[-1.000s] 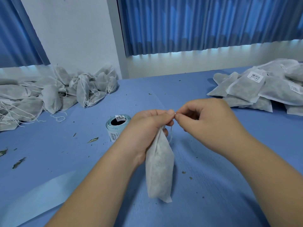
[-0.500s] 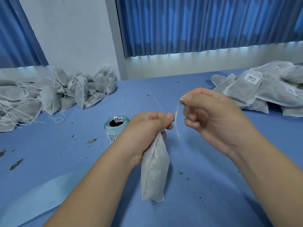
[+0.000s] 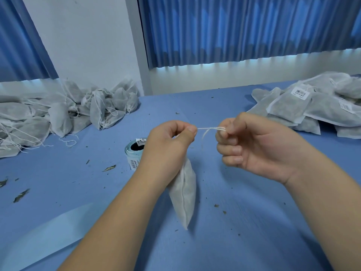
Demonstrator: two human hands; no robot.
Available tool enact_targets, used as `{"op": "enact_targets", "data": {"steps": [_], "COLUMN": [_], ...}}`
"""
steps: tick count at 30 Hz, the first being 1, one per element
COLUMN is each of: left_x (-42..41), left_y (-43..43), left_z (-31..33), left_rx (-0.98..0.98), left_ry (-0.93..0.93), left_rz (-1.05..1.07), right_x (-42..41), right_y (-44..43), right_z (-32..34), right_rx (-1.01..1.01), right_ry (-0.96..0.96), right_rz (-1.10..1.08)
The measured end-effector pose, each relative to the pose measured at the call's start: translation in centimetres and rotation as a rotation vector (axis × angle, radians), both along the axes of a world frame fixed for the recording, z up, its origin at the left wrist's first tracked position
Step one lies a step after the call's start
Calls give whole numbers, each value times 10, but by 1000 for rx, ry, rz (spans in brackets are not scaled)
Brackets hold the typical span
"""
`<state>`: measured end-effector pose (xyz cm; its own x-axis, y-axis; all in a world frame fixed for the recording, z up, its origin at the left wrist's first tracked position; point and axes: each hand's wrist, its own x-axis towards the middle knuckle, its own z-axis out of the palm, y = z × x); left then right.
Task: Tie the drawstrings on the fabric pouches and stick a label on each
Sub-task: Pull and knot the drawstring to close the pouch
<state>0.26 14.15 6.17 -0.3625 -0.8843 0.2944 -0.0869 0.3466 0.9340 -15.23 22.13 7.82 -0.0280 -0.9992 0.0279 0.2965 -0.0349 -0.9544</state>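
Item: one filled white fabric pouch (image 3: 184, 192), hanging mouth-up over the blue bench (image 3: 254, 222), its neck enclosed in the left grip (image 3: 168, 145), fingers curled round it and thumb and forefinger pinching the root of the drawstring (image 3: 210, 129). The string runs taut and level to the right grip (image 3: 259, 147), which pinches its far end, other fingers curled; one loose tail droops between them. Also on bench: label roll (image 3: 134, 153) just behind the left grip; heap of unlabelled pouches (image 3: 58, 114), strings trailing, far left; stack of barcode-labelled pouches (image 3: 312, 108) far right; scattered leaf crumbs.
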Motion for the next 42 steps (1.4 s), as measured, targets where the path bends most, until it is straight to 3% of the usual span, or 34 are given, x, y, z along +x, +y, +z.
{"op": "enact_targets", "data": {"steps": [5,9,14,21,35,42], "left_x": [3,3,3,2,-1,-1], "left_y": [5,8,6,6,3,6], "left_z": [4,4,3,4,-1,1], "left_rx": [72,-22,-80,-80,-84,-75], "left_ry": [137,82,-44,-156,-152,-82], "left_rz": [-178,-303,-240,-201,-165,-231], "right_x": [-2,-1,0,-4,-1,5], "right_y": [-1,0,-1,-1,-3,-3], "right_z": [-1,-3,-4,-3,-7,-5], "right_rx": [-65,-38,-54,-47,-81,-116], "right_ry": [282,462,603,635,591,227], "right_rz": [-161,-128,-172,-207,-193,-166]}}
